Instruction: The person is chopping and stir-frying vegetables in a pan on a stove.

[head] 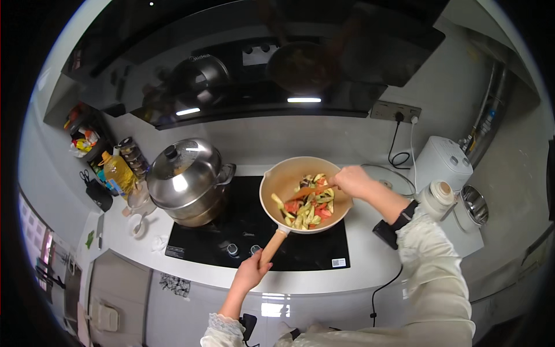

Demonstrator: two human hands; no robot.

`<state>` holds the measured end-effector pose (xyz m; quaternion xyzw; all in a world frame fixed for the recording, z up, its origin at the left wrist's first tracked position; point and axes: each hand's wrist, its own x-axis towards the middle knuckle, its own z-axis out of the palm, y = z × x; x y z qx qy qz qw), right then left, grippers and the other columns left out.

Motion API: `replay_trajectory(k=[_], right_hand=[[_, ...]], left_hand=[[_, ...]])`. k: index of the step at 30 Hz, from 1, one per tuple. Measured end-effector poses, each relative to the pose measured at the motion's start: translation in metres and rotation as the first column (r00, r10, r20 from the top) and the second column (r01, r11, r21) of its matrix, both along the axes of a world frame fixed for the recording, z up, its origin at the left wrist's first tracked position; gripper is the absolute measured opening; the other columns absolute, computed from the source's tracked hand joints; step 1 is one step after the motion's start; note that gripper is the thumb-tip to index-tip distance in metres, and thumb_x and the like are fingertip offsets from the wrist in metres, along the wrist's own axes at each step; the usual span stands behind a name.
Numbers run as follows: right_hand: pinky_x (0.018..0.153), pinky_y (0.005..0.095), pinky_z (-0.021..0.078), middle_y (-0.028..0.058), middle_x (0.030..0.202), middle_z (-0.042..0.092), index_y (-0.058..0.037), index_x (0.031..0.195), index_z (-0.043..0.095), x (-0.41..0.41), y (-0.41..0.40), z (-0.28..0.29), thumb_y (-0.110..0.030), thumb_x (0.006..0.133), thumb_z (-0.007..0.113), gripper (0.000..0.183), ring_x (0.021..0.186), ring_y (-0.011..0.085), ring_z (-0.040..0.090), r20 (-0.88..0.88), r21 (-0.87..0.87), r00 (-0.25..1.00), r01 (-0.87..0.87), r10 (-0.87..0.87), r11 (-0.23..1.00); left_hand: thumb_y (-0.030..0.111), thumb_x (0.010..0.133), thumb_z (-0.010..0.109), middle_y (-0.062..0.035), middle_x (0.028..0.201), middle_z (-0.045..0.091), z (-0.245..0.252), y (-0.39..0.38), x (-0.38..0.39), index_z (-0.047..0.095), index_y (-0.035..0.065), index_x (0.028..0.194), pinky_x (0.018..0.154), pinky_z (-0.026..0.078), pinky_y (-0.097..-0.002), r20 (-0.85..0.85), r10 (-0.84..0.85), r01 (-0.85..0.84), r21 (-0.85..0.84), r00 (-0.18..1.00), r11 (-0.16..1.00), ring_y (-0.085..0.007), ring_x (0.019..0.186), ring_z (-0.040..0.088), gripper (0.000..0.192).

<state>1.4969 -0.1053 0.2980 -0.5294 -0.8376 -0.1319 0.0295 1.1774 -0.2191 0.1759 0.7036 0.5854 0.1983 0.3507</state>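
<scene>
My left hand point(253, 270) grips the wooden handle point(274, 248) of a cream-coloured wok point(274, 184) on the right side of the black glass cooktop point(204, 249). Over the wok's right half, my right hand point(352, 180) is closed around a wooden spatula point(305, 191), whose blade reaches down into the food. Sliced eggplant point(305, 217) and red tomato pieces point(323, 212) lie in the wok, heaped towards its right and front. The spatula's grip end is hidden in my fist.
A lidded steel steamer pot point(184, 191) occupies the cooktop's left. Beyond it stand an oil bottle point(117, 173) and a small bowl with a spoon point(138, 226). At right are a white appliance point(442, 165), a cream flask point(435, 199) and a steel-lined pot point(473, 206). A dark range hood point(260, 99) overhangs.
</scene>
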Motion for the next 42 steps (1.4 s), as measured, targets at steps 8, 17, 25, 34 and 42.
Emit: replay_trajectory(k=[8,17,25,34,42], right_hand=[[0.055,0.0334,0.047,0.0017,0.067,0.063,-0.0174,0.073,0.067,0.007,-0.051,0.118,-0.015,0.065,0.058,0.012,0.066,0.0207,0.061,0.213,-0.339,0.975,0.011,0.065,0.941],[0.043,0.0278,0.0479,0.0074,0.066,0.063,-0.0044,0.083,0.065,0.014,-0.006,0.084,-0.016,0.077,0.052,0.019,0.046,0.0172,0.058,-0.193,-0.415,0.893,0.301,-0.407,0.858],[0.037,0.0253,0.0431,0.0052,0.057,0.061,-0.0023,0.073,0.066,0.045,0.049,-0.002,-0.015,0.069,0.056,0.017,0.036,0.0113,0.049,-0.512,-0.468,0.713,0.236,-0.479,0.852],[0.044,0.0268,0.0471,0.0064,0.062,0.062,-0.0037,0.077,0.066,-0.024,-0.007,0.06,-0.011,0.067,0.057,0.015,0.046,0.0153,0.057,-0.422,-0.508,0.86,0.038,-0.288,0.86],[0.053,0.0312,0.0489,0.0057,0.065,0.062,-0.0139,0.078,0.067,0.017,0.019,0.038,-0.016,0.069,0.056,0.014,0.054,0.02,0.06,-0.315,-0.25,0.89,0.256,-0.328,0.934]], left_hand=[[0.028,0.076,0.06,-0.0232,0.092,0.058,0.0,0.001,-0.003,0.043,-0.001,0.118,0.074,0.045,-0.0357,-0.009,0.03,-0.031,-0.04,0.999,0.999,-0.0346,0.087,0.057,0.054],[0.03,0.076,0.061,-0.0231,0.092,0.058,-0.005,-0.001,-0.006,0.044,-0.0008,0.118,0.075,0.045,-0.0356,-0.003,0.037,-0.037,-0.039,0.999,0.999,-0.0347,0.086,0.057,0.055],[0.031,0.075,0.061,-0.0229,0.091,0.058,0.002,0.0,0.001,0.045,0.0014,0.118,0.075,0.045,-0.0358,0.014,0.019,-0.019,-0.038,1.0,0.999,-0.0346,0.085,0.057,0.055],[0.031,0.075,0.061,-0.0225,0.092,0.058,0.0,0.0,-0.004,0.045,0.0014,0.118,0.075,0.045,-0.036,0.01,0.031,-0.03,-0.034,0.999,0.999,-0.035,0.086,0.057,0.055],[0.031,0.075,0.061,-0.0223,0.093,0.058,0.002,0.0,-0.003,0.045,0.0006,0.118,0.075,0.045,-0.0356,-0.005,0.027,-0.027,-0.05,1.0,0.998,-0.0343,0.087,0.057,0.055]])
